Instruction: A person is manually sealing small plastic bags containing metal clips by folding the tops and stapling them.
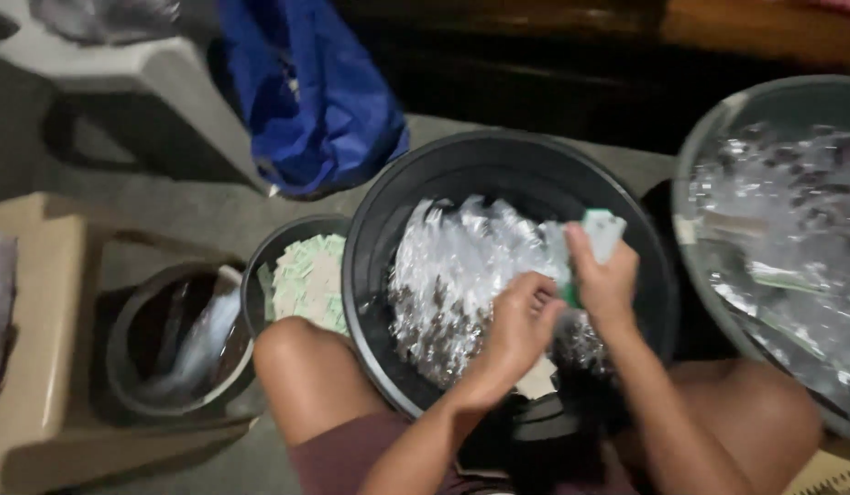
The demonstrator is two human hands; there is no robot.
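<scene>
Landmark = big black tub [379,275], centre frame, half full of clear shiny plastic packets [452,275] with dark contents.

Far left of tub: beige crate [40,367], edge only. Next, still left of tub: small dark bucket [122,367] with clear plastic film [200,339] slumped inside. Just beside the tub's left rim, touching or nearly so: smaller black bowl [260,266] holding pale green and cream paper slips [307,282]. Up-left behind tub: blue bag [315,92] against a grey chair [150,82].

Over tub, right half: left hand [512,335], fingers curled inward, fingertips pinching the lower end of a packet. Whether it has full grip, can't tell — blurred. Right hand [603,280], just right of it and higher, fingers closed around a small white and green paper piece [601,231], thumb on top. Both hands work on the same spot, touching or nearly.

Right of tub: large grey basin [709,137], heaped with more clear packets [791,238], well past the rim line in places.

Risks, judged from this:
- Packets are slick; a loose pinch lets one drop back into the pile and get mixed with the others.
- Paper piece is light and held at one edge; could slip into the tub and be lost under packets.
- Person's knees sit tight against tub and bowl; a leg shift could tip the slips bowl.
- Dim light, so missed packets are likely.
</scene>
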